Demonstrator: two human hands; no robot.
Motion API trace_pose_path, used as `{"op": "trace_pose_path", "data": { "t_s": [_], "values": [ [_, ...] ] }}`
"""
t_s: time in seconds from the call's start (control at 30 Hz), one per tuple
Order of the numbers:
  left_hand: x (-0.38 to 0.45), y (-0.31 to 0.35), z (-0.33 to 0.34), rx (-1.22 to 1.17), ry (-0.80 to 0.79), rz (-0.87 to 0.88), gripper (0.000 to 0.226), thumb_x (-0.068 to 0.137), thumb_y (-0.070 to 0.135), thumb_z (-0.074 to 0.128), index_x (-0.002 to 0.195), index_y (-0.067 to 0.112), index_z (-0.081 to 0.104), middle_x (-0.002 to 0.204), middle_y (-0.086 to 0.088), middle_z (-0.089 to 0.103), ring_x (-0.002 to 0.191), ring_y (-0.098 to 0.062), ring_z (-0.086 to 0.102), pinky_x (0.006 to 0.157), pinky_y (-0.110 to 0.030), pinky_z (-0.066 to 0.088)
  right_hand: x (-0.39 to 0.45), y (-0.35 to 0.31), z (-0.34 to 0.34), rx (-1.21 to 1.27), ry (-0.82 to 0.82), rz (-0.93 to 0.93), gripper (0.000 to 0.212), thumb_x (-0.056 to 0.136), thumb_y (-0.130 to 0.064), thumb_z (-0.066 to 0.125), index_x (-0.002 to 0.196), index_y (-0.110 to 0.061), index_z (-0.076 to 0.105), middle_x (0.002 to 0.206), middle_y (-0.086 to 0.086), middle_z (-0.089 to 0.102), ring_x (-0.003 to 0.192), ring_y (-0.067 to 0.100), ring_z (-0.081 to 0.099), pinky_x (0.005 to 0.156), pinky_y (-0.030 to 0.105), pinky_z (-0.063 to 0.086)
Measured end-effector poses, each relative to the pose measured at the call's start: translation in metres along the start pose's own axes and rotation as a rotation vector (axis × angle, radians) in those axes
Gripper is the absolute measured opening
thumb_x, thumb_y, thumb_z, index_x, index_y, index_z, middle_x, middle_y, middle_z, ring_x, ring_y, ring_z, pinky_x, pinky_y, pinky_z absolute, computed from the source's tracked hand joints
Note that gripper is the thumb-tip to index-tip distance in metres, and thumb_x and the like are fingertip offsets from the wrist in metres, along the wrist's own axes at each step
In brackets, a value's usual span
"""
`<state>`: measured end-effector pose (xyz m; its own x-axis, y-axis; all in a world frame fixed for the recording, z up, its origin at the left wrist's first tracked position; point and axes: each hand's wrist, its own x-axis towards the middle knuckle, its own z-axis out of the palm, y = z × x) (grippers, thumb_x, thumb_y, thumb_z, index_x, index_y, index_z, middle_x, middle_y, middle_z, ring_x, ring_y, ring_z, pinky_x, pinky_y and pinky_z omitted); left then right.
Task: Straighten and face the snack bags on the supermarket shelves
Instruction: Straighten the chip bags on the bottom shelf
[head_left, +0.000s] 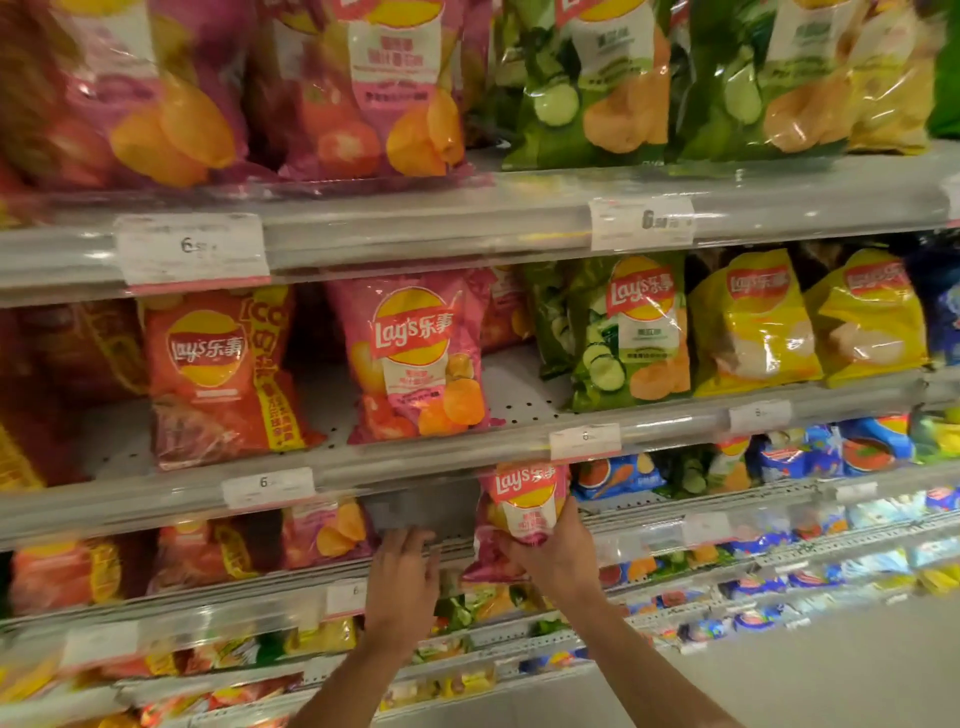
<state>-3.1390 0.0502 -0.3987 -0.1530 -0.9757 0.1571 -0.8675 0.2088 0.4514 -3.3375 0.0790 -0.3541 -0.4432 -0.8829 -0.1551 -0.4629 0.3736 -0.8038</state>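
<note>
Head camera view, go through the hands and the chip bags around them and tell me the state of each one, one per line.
Right hand: grips a pink bag from below.
Pink bag: upright, logo facing out, at the third shelf.
Left hand: fingers reach into the gap beside that bag, holding nothing visible.
Orange bag: upright, slightly tilted, facing out.
Green bag: upright, facing out.
Yellow bags: leaning, crumpled, facing out.

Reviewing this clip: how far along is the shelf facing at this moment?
Roughly midway. Looks done: the green cucumber bag and yellow bags stand upright, logos forward. In hand: the right hand grips a pink Lay's bag on the third shelf; the left hand reaches into the gap beside it. Left: the tilted orange bag and lower shelves, too blurred to judge.
</note>
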Motion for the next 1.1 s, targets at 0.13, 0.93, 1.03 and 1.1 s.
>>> {"op": "trace_pose_path", "data": {
  "t_s": [0.13,0.93,1.03,1.1],
  "values": [
    [-0.032,-0.052,-0.021,0.244,0.068,0.003,0.035,0.094,0.029,0.052,0.114,0.007,0.07,0.112,-0.014,0.069,0.105,-0.035,0.065,0.093,-0.048,0.054,-0.002,-0.027,0.04,-0.051,-0.037,-0.032,0.098,0.058,-0.068,0.087,0.129,-0.021,0.039,0.12,0.003,0.065,0.107,0.028,0.066,0.083,0.04,0.057],
    [-0.037,-0.096,-0.04,0.361,-0.209,-0.034,0.066,0.1,0.04,0.038,0.157,0.019,0.01,0.163,-0.002,0.009,0.15,-0.029,0.01,0.125,-0.043,0.008,0.032,-0.052,0.14,-0.24,-0.135,-0.057,0.097,0.076,-0.056,0.08,0.146,-0.019,0.025,0.139,0.008,0.057,0.124,0.03,0.059,0.101,0.046,0.053],
    [-0.039,-0.097,-0.039,0.344,-0.203,-0.033,0.065,0.1,0.039,0.039,0.156,0.02,0.013,0.162,-0.002,0.014,0.149,-0.028,0.014,0.124,-0.042,0.01,0.033,-0.05,0.137,-0.276,-0.159,-0.038,0.087,0.076,-0.057,0.08,0.137,-0.016,0.033,0.135,0.01,0.057,0.123,0.03,0.059,0.1,0.043,0.053],
    [-0.039,-0.097,-0.039,0.343,-0.195,-0.035,0.065,0.099,0.039,0.041,0.155,0.02,0.015,0.16,-0.001,0.016,0.147,-0.027,0.016,0.123,-0.041,0.014,0.03,-0.049,0.135,-0.339,-0.153,-0.049,0.085,0.076,-0.062,0.078,0.132,-0.013,0.037,0.135,0.011,0.055,0.125,0.03,0.056,0.102,0.041,0.051]
  ]
}}
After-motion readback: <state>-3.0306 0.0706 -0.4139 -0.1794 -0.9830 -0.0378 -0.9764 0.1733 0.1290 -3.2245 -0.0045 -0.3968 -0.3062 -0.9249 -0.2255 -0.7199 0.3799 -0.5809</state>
